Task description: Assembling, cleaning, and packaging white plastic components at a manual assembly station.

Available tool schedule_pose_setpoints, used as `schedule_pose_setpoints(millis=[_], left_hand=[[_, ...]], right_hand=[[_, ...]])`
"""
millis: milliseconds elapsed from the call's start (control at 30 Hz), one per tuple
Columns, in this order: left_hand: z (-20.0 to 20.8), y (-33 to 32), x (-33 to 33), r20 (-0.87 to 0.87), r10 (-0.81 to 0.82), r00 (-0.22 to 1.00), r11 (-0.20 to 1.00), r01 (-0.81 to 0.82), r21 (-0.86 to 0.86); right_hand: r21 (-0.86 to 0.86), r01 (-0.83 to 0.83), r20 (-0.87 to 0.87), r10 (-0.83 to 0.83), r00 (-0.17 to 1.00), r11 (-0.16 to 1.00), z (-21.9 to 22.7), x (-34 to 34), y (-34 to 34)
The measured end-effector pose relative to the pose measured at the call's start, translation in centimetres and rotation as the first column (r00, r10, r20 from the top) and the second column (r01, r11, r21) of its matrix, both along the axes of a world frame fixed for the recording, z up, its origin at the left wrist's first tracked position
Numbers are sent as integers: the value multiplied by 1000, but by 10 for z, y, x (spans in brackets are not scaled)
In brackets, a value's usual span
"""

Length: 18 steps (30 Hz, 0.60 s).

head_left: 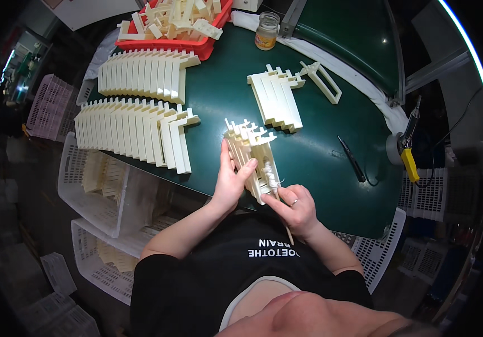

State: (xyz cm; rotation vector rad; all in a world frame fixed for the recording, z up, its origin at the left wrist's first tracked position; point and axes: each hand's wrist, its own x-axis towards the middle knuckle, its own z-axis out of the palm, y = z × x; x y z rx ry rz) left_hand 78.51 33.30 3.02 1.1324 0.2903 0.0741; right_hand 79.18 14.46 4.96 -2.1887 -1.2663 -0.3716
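Observation:
My left hand (pixel 232 182) is closed around a small bundle of cream plastic parts (pixel 243 151), long and narrow with short prongs at the far end. The thumb lies across the bundle's face. At its near right side, my right hand (pixel 297 209) pinches a thin wooden stick (pixel 290 235) whose far end is wrapped in white fluffy material (pixel 269 174). That wrapped tip lies against the inner side of the rightmost part. Fingertips of the right hand also touch the bundle's near end.
Two long rows of cream parts (pixel 134 132) lie at left on the green table (pixel 213 92), a shorter stack (pixel 275 101) beyond my hands. Around them are a red bin (pixel 203 51), a glass jar (pixel 266 31), a single frame (pixel 325 84), a black pen-like tool (pixel 352 160) and a yellow-handled tool (pixel 410 163).

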Motion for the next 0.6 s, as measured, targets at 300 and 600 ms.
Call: schedule_pose_setpoints(millis=[300,600], left_hand=[[15,12,-39,-174,-265,948,944,218,-249],[-7,25,-47,-202,-143,969,980,110,-167]], right_hand=[[233,101,-711,98,697,967,-46,-1,-53],[238,478,-897,2,443,846,-31,-23,-51]])
